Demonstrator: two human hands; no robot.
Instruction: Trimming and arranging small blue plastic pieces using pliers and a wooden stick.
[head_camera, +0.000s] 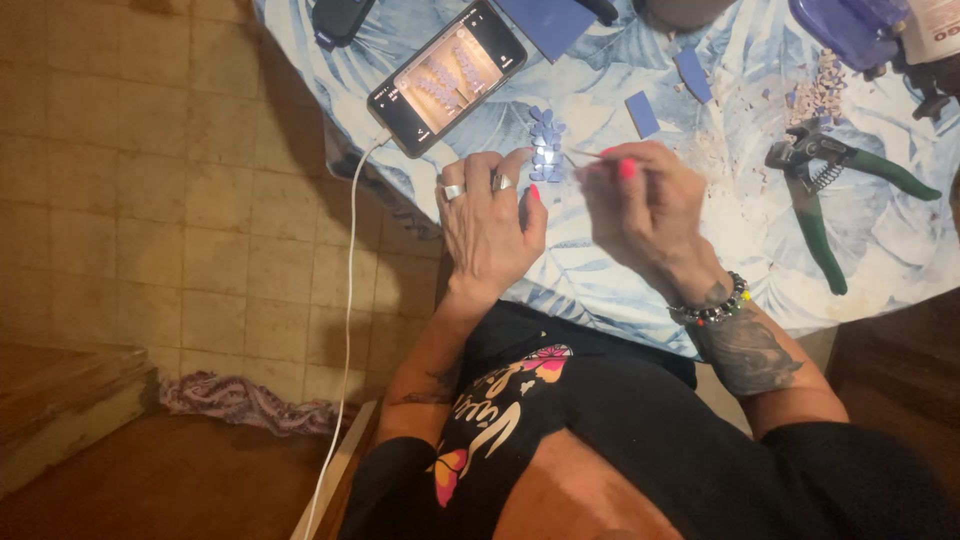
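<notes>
A cluster of small blue petal-shaped tile pieces (545, 140) lies on the blue leaf-patterned tablecloth (600, 270). My left hand (490, 225), with rings on two fingers, rests flat beside the cluster, its fingertips touching the lower pieces. My right hand (645, 210), with pink nails and a beaded bracelet, pinches a thin stick-like tool (585, 155) whose tip points at the cluster. What the tip touches is too small to tell.
A smartphone (447, 75) with a white cable (345, 300) lies at the table's left, showing a picture of similar blue pieces. Green-handled nippers (815, 195) lie at the right. Loose blue tile bits (642, 113), small chips (820, 95) and a purple container (845, 28) sit farther back.
</notes>
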